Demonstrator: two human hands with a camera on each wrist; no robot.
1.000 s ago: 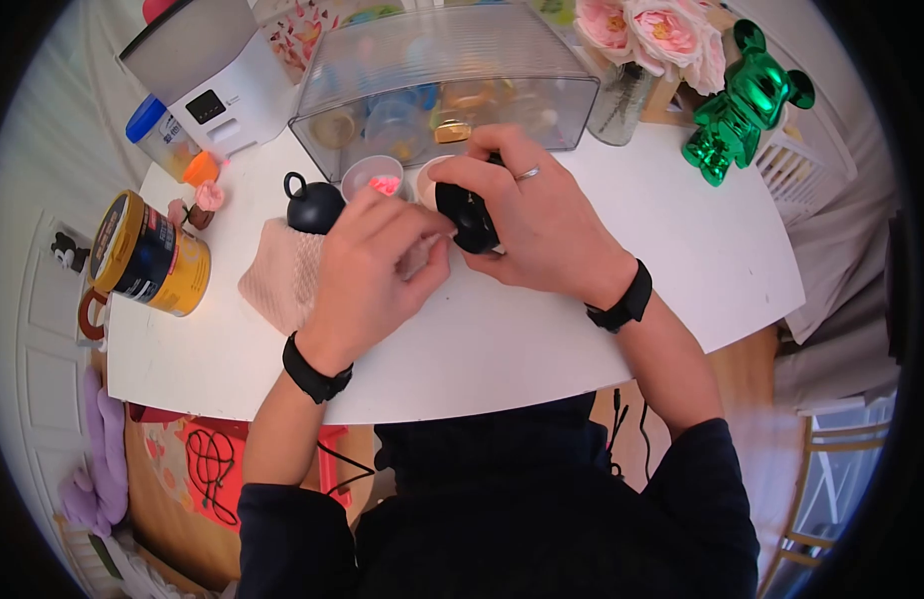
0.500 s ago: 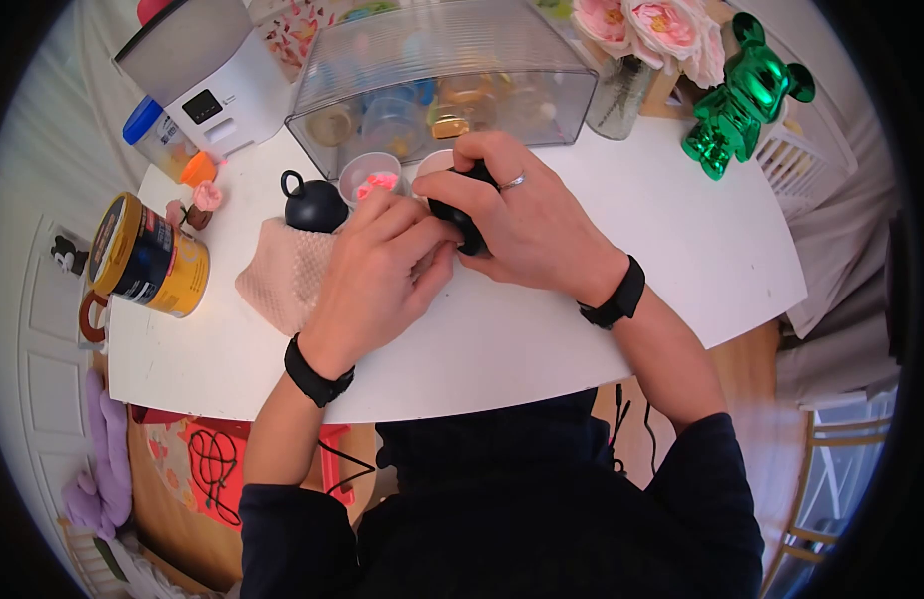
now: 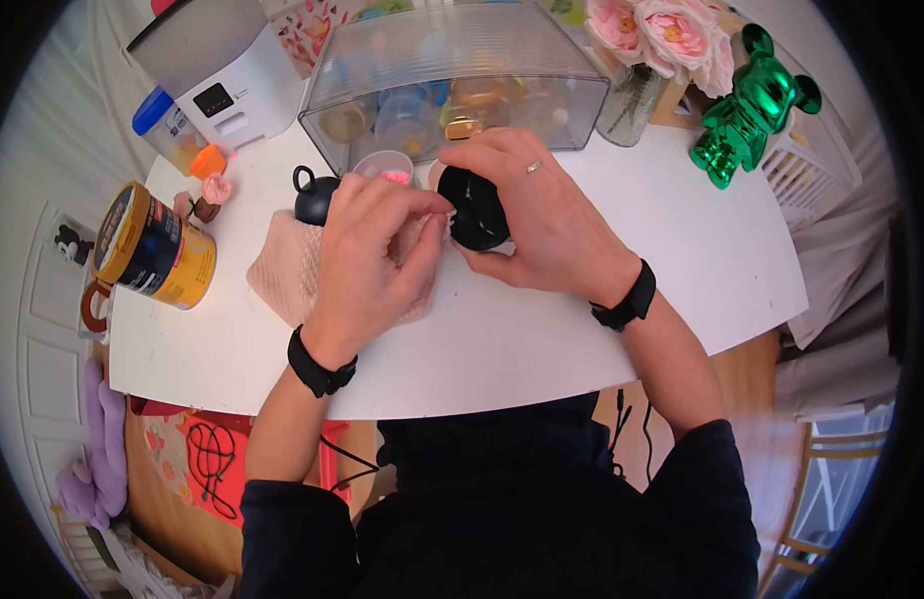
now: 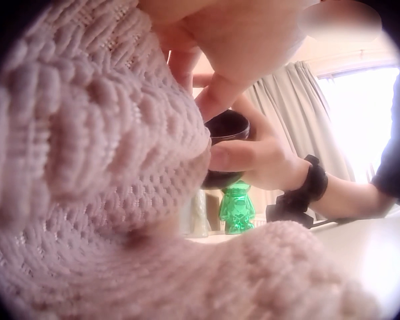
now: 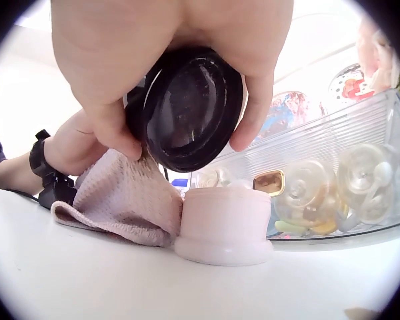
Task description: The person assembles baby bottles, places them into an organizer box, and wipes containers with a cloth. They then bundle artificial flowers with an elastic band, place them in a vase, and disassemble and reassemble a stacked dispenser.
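My right hand (image 3: 557,220) grips a small black round piece, cup-like in shape (image 3: 479,215), above the white table, thumb and fingers spread round its sides. Its glossy oval face, with pale smudges, shows in the right wrist view. My left hand (image 3: 367,250) pinches a pink waffle-knit cloth (image 3: 287,262) at the near edge of the black piece. The cloth hangs below that hand onto the tabletop and fills much of the left wrist view. Right below the black piece stands a pale pink jar (image 5: 223,223), mostly hidden by my right hand in the head view.
Left of the hands are a dark ball with a loop (image 3: 312,205) and a small cup with pink bits (image 3: 387,163). A clear storage box (image 3: 452,60) stands behind. A yellow-and-black tub (image 3: 157,250) is at the left, a green shiny bear figure (image 3: 746,110) at the right.
The black piece has turned in my right hand, so more of its face shows. My left hand keeps its pinch, and the cloth now hangs out further on the right beneath it.
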